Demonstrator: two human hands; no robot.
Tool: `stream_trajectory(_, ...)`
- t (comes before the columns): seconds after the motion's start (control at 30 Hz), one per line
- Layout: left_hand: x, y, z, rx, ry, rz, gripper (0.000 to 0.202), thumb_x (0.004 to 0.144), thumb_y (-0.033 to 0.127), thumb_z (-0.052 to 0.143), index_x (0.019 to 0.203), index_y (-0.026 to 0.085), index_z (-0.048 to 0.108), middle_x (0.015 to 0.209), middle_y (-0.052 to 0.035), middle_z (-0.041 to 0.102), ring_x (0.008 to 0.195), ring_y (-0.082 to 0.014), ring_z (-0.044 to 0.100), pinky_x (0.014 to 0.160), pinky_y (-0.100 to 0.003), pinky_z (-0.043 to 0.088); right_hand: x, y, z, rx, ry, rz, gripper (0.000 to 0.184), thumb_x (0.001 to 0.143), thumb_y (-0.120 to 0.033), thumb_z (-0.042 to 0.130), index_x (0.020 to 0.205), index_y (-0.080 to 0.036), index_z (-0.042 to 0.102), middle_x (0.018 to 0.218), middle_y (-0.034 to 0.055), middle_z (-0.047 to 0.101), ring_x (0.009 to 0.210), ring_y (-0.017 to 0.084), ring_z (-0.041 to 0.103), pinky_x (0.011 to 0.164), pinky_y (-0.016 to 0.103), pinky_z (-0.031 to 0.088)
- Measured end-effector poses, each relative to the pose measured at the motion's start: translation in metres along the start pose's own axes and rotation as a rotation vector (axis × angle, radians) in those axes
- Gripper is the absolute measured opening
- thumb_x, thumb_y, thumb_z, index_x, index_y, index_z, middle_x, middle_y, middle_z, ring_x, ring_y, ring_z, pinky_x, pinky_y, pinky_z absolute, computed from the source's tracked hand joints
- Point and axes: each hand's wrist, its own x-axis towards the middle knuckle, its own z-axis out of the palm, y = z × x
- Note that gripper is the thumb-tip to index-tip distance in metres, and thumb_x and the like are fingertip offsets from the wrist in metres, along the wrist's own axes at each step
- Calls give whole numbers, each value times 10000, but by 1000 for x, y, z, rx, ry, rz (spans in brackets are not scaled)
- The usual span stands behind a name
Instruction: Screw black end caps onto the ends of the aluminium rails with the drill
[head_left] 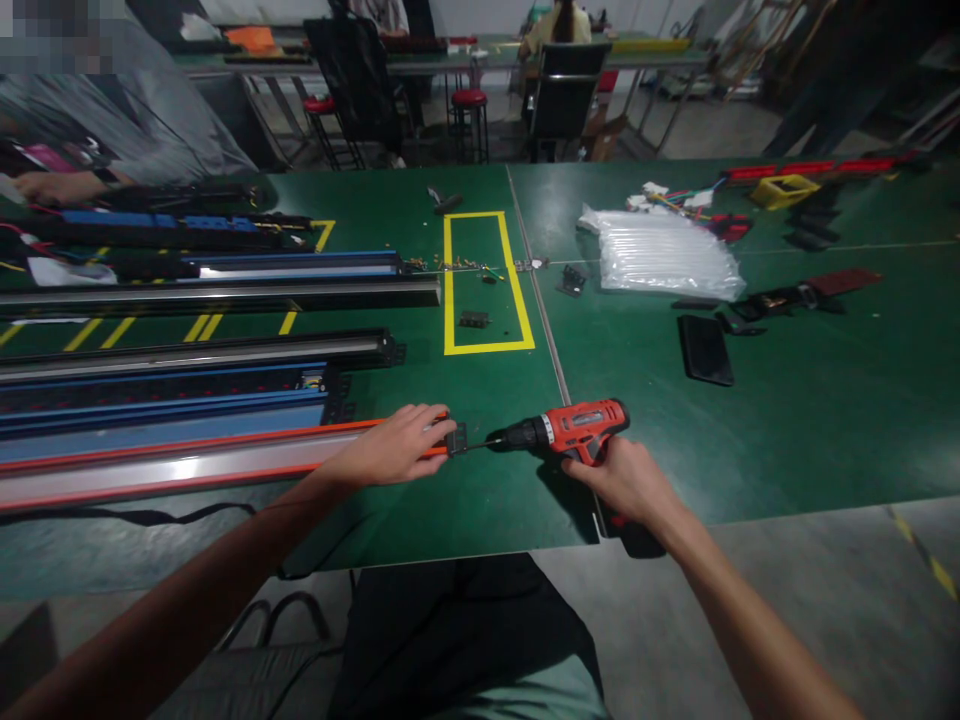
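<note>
My right hand (630,478) is wrapped round the grip of a red and black cordless drill (585,428), which lies level and points left. Its long thin bit (478,445) reaches a small black end cap (457,438) on the end of a long orange-edged metal profile (262,462). Over that same end, my left hand (405,445) grips the profile with its fingers curled across the top and the thumb along the near side. Whether the bit sits in a screw is too small to tell.
Blue and black profiles (300,405) lie parallel beyond the orange one. Small screws and a black bracket (474,319) lie around a yellow taped rectangle (489,349). To the right are a bubble-wrap pack (664,250) and a black phone-like slab (706,350). A co-worker's hand (60,188) is at far left.
</note>
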Motion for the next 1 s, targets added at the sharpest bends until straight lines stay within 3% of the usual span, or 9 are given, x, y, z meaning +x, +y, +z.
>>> stream_trajectory(0.57,2,-2,2,13,-28,1,405,973,377,514,1306,149,554,1357,-179,541,1152,-301,551,960,-422,432,-15,-2,7,-39,32,54,337,779,-537,636,701,-210,654,630,63,672,575,221,638,544,289,383)
stream_trajectory(1.0,2,-2,3,29,-18,6,374,975,367,536,1287,164,565,1339,-164,550,1152,-281,553,962,-392,417,-15,-4,7,-45,-12,89,300,801,-485,616,732,-201,684,638,68,681,592,220,644,546,284,376)
